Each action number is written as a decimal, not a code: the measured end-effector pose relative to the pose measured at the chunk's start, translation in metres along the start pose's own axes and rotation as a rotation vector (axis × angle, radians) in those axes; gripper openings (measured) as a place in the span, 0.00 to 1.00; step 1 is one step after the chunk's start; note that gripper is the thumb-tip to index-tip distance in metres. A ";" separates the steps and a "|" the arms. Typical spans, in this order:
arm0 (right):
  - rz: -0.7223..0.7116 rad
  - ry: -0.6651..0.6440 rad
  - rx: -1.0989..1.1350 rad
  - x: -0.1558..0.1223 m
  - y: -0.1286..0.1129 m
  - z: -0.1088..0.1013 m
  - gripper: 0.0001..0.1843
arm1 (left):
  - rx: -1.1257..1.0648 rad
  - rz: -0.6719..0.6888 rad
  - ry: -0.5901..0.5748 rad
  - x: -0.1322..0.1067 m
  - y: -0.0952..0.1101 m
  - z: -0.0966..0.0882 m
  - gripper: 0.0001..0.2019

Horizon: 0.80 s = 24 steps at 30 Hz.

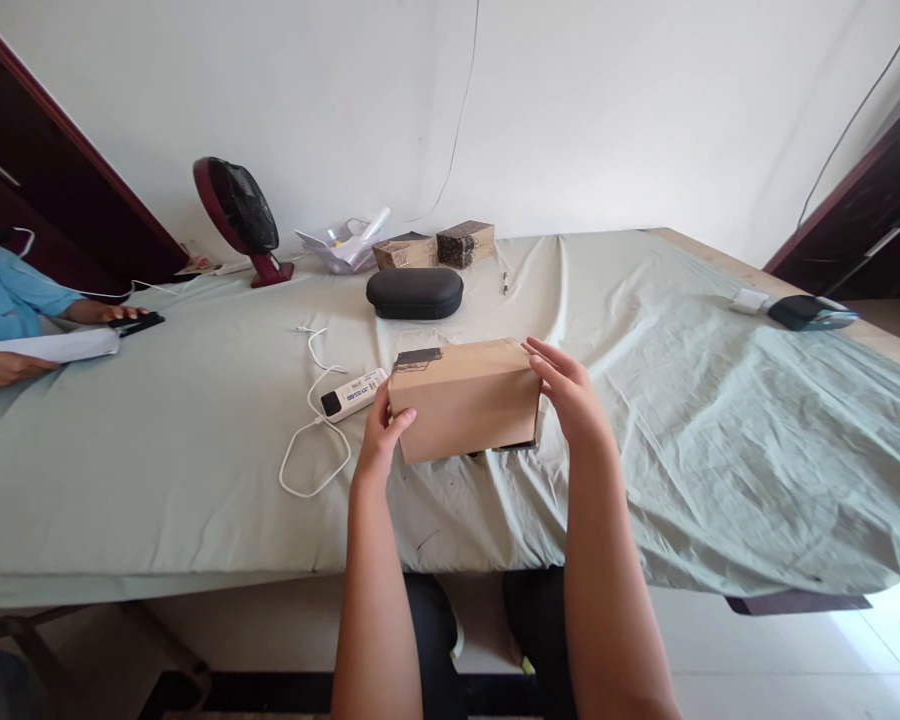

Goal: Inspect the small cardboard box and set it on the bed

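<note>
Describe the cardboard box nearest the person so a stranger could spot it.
Find the pale green tablecloth. Toward its front, between the left grip and right grip, is the brown box. Unlike the two dark-patterned boxes by the wall, its near face is plain, with one dark patch on top.

Plain indoor room; home or small makeshift office, cannot tell which. White wall point(607, 120), a loose wire point(462, 108) hanging down it. Dark red woodwork point(52, 180) both sides. Floor point(802, 690) of pale tiles, brightly lit at lower right. Long worktop point(709, 253) along the wall, wood showing at right, most of it draped in a creased pale green cloth point(210, 440); looks improvised. Household fan point(244, 210) standing near the wall; small cartons point(467, 243) beyond a black case point(415, 293). Second person point(15, 290) seated at left, paper point(60, 346) in hand: leans office.
</note>
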State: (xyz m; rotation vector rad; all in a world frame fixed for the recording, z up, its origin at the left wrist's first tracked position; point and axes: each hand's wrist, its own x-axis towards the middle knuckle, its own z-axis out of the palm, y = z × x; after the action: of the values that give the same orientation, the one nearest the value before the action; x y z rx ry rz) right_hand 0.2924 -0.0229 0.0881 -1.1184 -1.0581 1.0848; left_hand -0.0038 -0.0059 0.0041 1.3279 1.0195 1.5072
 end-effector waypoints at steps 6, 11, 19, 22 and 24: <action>0.035 0.063 0.015 0.005 0.008 0.006 0.34 | -0.037 0.087 -0.021 0.003 -0.005 -0.006 0.45; 0.082 0.074 0.000 0.007 0.011 0.012 0.37 | -0.051 0.097 0.025 0.003 -0.008 -0.009 0.47; -0.041 -0.036 0.055 0.010 0.015 0.013 0.42 | 0.002 0.103 0.110 0.005 -0.001 -0.005 0.43; -0.052 -0.058 0.032 0.010 0.016 0.013 0.42 | 0.038 0.062 0.166 0.006 0.004 -0.001 0.39; -0.024 -0.057 0.027 0.010 0.019 0.012 0.45 | 0.024 0.041 0.186 0.005 0.007 0.000 0.39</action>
State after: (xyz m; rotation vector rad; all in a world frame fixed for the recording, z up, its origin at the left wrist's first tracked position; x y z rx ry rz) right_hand 0.2798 -0.0094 0.0721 -1.0562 -1.0959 1.1142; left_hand -0.0045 -0.0031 0.0118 1.2492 1.1351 1.6784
